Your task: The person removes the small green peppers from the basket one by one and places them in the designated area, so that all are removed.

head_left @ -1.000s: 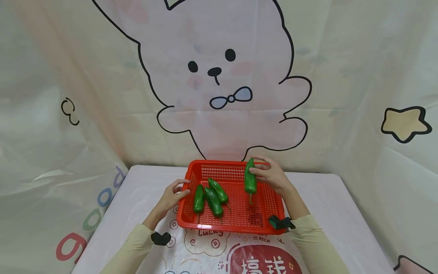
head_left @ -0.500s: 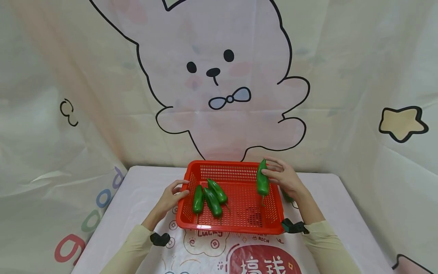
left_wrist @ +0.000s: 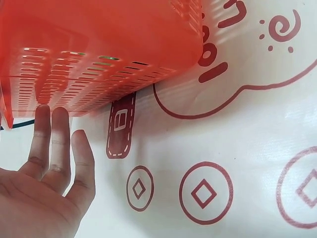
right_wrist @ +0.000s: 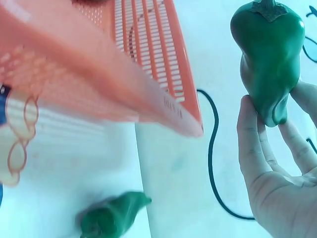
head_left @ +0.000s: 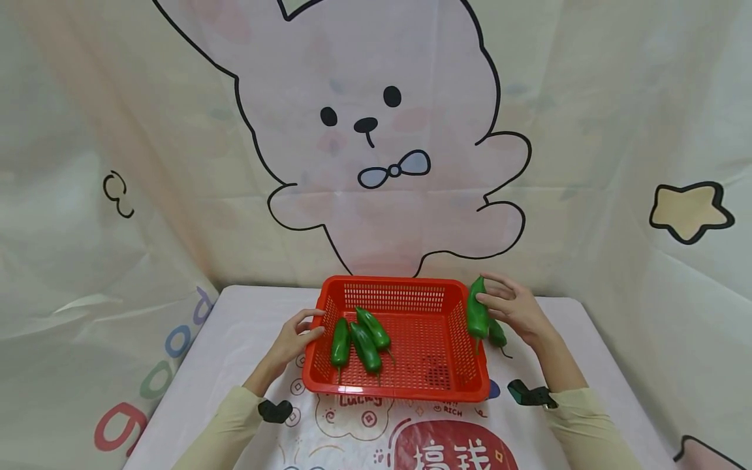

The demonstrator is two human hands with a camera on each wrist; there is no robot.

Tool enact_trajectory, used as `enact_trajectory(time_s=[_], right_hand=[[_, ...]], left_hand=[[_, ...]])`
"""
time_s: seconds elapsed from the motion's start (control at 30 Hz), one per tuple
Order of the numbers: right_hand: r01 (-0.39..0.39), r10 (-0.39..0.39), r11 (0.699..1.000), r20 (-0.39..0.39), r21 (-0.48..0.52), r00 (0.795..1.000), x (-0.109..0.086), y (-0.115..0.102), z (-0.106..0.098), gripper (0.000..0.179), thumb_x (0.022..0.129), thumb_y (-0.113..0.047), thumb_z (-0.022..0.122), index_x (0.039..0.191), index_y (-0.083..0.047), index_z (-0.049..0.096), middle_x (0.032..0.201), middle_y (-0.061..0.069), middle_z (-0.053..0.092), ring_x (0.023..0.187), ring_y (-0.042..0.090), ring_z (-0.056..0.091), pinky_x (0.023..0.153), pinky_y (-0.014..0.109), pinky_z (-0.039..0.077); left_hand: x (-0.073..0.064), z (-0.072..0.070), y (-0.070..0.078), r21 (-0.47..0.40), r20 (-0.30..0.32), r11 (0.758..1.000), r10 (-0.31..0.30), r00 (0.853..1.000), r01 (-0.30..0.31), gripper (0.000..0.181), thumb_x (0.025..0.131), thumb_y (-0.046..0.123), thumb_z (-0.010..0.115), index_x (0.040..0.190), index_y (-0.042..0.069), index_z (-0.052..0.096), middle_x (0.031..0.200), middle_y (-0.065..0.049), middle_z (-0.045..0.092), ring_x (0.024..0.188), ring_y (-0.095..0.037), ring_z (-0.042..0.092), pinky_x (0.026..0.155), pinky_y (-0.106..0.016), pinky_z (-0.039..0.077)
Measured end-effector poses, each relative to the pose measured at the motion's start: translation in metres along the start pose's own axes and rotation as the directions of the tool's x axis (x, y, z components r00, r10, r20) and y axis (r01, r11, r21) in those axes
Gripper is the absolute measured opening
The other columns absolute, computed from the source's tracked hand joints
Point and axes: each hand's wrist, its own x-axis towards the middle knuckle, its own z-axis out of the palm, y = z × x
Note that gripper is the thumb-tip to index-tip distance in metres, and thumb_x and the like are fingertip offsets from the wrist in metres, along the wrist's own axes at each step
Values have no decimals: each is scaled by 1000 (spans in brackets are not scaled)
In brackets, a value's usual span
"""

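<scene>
My right hand point(head_left: 517, 311) pinches a long green chili pepper point(head_left: 478, 310) near its tapered tip, stem end down, by the basket's right rim. In the right wrist view, fingertips hold the narrow end of this green chili pepper point(right_wrist: 270, 59). My left hand point(head_left: 296, 338) touches the left side of the red plastic basket point(head_left: 405, 394). Its fingers point(left_wrist: 60, 134) are extended against the outer wall in the left wrist view. Three green chili peppers point(head_left: 365, 347) lie in the basket's left half. Another green pepper point(head_left: 496, 334) lies on the table just right of the basket.
The table has a white cloth point(head_left: 587, 372) with printed drawings and lettering. A curtain point(head_left: 388, 215) with a cartoon bear hangs behind it, and side curtains flank the table. Black straps point(head_left: 275, 410) sit at both wrists.
My right hand has carried its green chili pepper rightward, from over the basket to its right rim. The pepper on the table has come into sight. My left hand has stayed put.
</scene>
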Motion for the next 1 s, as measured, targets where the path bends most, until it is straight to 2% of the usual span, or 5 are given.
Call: enact_trajectory(time_s=[0.23, 0.53, 1.0], right_hand=[[15, -15, 1000, -16, 17, 1000, -10, 4, -21, 56, 98, -7, 69, 149, -10, 48, 127, 19, 60, 101, 16, 69, 86, 31, 57], [13, -12, 1000, -45, 21, 999, -16, 13, -42, 52, 97, -8, 70, 145, -13, 51, 116, 4, 68, 99, 15, 70, 84, 29, 58], [19, -20, 999, -39, -29, 999, -29, 33, -84, 46, 99, -4, 67, 142, -15, 56, 111, 1, 70, 97, 14, 70, 81, 27, 58]], left_hand=[[0, 4, 0, 12, -42, 1000, -9, 999, 10, 43, 98, 13, 69, 138, 7, 55, 128, -27, 57, 112, -52, 59, 85, -56, 55], [1, 3, -1, 10, -34, 1000, -8, 999, 9, 42, 99, 12, 68, 138, 6, 55, 126, -27, 58, 111, -52, 59, 84, -56, 56], [-1, 4, 2, 7, -40, 1000, -4, 999, 4, 39, 99, 7, 66, 137, 5, 55, 122, -26, 59, 107, -48, 62, 81, -51, 58]])
